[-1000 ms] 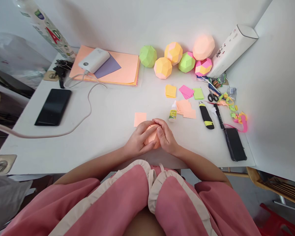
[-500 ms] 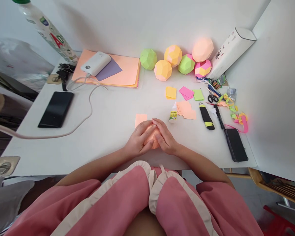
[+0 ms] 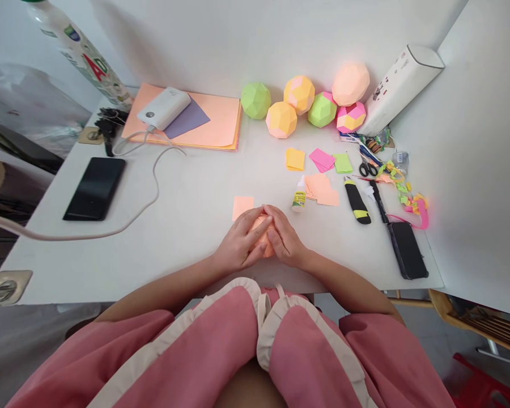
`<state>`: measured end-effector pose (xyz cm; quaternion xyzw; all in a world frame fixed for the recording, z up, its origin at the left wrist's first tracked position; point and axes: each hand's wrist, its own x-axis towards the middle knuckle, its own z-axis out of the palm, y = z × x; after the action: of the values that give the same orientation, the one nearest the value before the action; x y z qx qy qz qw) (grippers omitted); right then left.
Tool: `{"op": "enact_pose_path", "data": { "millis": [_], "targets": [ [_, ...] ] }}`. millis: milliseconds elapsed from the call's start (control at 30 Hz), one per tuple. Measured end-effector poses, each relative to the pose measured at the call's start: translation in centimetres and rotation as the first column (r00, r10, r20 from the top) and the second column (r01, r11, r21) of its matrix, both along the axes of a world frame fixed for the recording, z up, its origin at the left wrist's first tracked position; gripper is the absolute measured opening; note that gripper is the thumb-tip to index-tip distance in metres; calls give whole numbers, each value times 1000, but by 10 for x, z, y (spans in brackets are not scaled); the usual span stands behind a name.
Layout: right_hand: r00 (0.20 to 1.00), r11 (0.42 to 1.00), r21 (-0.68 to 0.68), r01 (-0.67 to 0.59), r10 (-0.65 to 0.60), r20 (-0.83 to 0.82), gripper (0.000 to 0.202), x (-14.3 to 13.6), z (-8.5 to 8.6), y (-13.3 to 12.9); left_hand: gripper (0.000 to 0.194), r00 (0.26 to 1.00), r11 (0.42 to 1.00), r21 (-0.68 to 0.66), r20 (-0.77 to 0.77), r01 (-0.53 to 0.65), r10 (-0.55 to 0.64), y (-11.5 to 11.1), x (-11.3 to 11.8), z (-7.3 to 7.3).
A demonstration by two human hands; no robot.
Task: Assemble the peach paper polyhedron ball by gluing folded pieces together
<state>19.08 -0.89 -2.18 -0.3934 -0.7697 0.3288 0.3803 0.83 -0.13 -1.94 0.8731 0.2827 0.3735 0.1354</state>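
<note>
Cupped between my two hands near the table's front edge is a peach paper ball, partly hidden by the fingers. My left hand wraps its left side, and my right hand closes round the right, with fingertips meeting at the top. Just beyond my left fingers lies a single peach paper square. A small glue bottle stands past my right hand, beside a spread stack of peach paper pieces.
Several faceted paper balls line the back wall. Right of centre lie a utility knife, scissors, a black pen and a black case. At left are a phone, a cable and a power bank on paper sheets.
Both hands stay round the paper ball in nearly the same pose. The view has shifted very slightly; nothing on the table has moved.
</note>
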Motion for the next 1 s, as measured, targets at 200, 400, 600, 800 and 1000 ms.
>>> {"op": "enact_pose_path", "data": {
  "millis": [200,400,600,800,1000],
  "targets": [
    [1000,1000,-12,4,-4,25,51,1,1,-1,58,1000,1000,4,6,-11,11,0,0,-1],
    [1000,1000,-18,5,-5,17,52,1,0,-1,52,999,1000,-8,-15,-30,30,0,1,-1],
    [1000,1000,4,-4,4,6,54,0,-1,-1,49,998,1000,17,67,-4,3,1,3,1],
    [1000,1000,15,-5,5,8,54,1,-3,-1,49,996,1000,-16,84,4,-2,0,4,4],
    [1000,998,60,-2,2,-6,51,1,2,-1,63,985,999,-16,165,-46,48,0,3,0]
  ]
}}
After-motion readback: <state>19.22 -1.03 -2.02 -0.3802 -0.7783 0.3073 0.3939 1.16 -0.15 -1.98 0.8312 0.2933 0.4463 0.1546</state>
